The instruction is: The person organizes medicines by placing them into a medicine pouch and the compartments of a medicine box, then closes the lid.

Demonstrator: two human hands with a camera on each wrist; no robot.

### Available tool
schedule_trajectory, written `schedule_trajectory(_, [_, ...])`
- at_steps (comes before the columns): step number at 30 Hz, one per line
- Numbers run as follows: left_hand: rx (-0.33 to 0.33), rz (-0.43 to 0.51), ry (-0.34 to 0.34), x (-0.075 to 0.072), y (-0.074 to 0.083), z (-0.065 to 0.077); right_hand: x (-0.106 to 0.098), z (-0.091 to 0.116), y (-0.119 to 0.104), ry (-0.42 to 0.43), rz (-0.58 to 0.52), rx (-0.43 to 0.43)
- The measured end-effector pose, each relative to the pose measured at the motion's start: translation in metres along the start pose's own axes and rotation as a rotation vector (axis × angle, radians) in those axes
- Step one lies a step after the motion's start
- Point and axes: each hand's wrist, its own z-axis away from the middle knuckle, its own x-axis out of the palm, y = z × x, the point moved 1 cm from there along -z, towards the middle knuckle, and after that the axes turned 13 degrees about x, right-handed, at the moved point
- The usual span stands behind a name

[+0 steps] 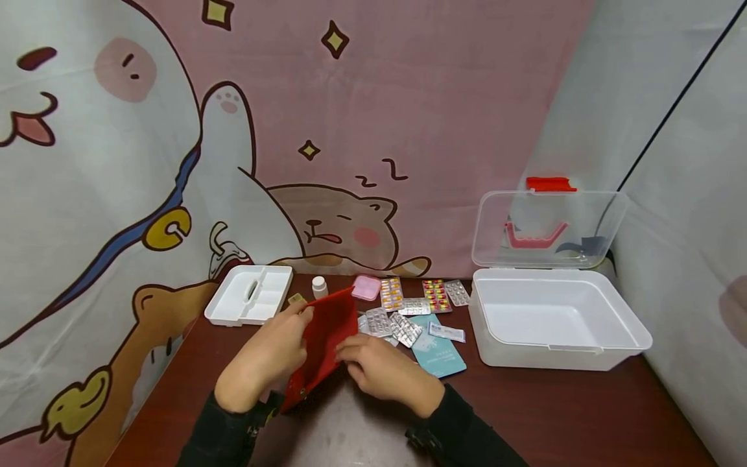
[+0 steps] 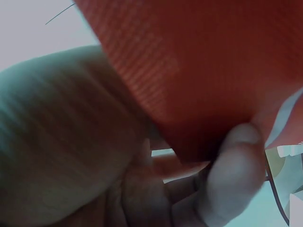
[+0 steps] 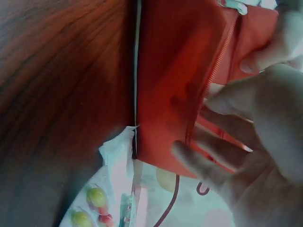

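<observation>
A red zippered pouch (image 1: 328,334) stands tilted above the table between the two hands. My left hand (image 1: 265,353) grips its far left edge; in the left wrist view the thumb (image 2: 236,175) presses on the red material. My right hand (image 1: 388,373) holds the pouch's right side. The right wrist view shows its fingers (image 3: 201,165) curled at the zipper edge (image 3: 213,75), with the outer fingertips against the pouch's face. What lies inside the pouch is hidden.
Right of the pouch lie several blister packs (image 1: 391,294), a pink case (image 1: 366,287), a teal packet (image 1: 439,350) and a small white packet (image 1: 446,332). Behind it stand a white bottle (image 1: 319,287) and a divided white tray (image 1: 249,295). A white box (image 1: 563,318) with its lid raised stands right.
</observation>
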Motion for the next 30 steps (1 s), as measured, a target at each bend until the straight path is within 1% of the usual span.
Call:
schedule_trajectory(1, [0.005,-0.011,0.005,0.0,0.0,0.0,-0.003,0.0,0.001,0.029,-0.035,0.001])
schedule_trajectory(3, [0.013,-0.023,0.016,-0.001,0.001,0.0,-0.012,-0.001,0.007,0.089,-0.113,0.033])
schedule_trajectory(5, [0.02,-0.029,0.024,-0.002,0.001,0.0,-0.023,-0.001,0.015,0.145,-0.167,0.1])
schedule_trajectory(7, [0.021,-0.021,0.028,-0.003,0.001,0.001,-0.033,0.0,0.026,0.184,-0.184,0.192])
schedule_trajectory(10, [0.015,0.004,0.025,-0.005,0.001,0.002,-0.045,0.003,0.044,0.201,-0.161,0.354])
schedule_trajectory(13, [0.011,0.02,0.022,-0.005,0.0,0.004,-0.048,0.007,0.061,0.194,-0.114,0.505])
schedule_trajectory(15, [0.008,0.022,0.023,-0.004,-0.002,0.004,-0.048,0.01,0.07,0.177,-0.078,0.586])
schedule_trajectory(17, [0.003,0.023,0.024,-0.004,-0.003,0.005,-0.045,0.01,0.076,0.16,-0.051,0.645])
schedule_trajectory(20, [-0.009,0.027,0.018,-0.003,-0.004,0.006,-0.039,0.011,0.083,0.148,-0.038,0.671])
schedule_trajectory(23, [-0.021,0.04,0.007,-0.003,-0.004,0.006,-0.031,0.01,0.088,0.162,-0.042,0.65])
schedule_trajectory(26, [-0.024,0.047,0.005,-0.003,-0.005,0.006,-0.023,0.009,0.093,0.176,-0.023,0.629])
schedule_trajectory(28, [-0.02,0.041,0.009,-0.003,-0.005,0.006,-0.018,0.008,0.095,0.171,-0.001,0.629])
schedule_trajectory(30, [-0.013,0.033,0.012,-0.003,-0.005,0.005,-0.014,0.007,0.097,0.148,0.014,0.629])
